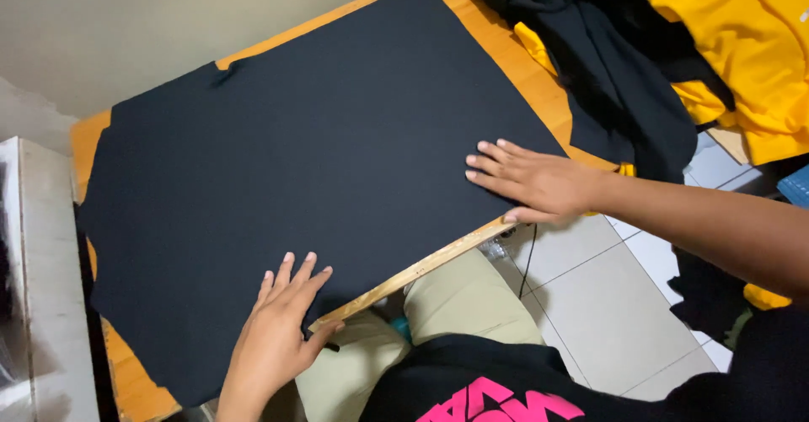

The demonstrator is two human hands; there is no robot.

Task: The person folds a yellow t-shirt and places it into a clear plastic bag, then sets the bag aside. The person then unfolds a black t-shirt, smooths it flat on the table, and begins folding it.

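A large flat black fabric panel point(312, 177) lay spread across the orange wooden tabletop point(506, 47). The left hand point(278, 338) and right hand point(535, 184) pressed flat on its near edge, fingers point(489, 162) splayed and gripping nothing, seemingly to keep it smooth.

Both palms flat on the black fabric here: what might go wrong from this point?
1. The black fabric overhangs the wooden board on the near-left side; a push from the left hand might drag it off.
2. The right hand presses near the fabric's corner and may wrinkle it.
3. The clothes pile touches the board's far-right edge and may slump onto it.
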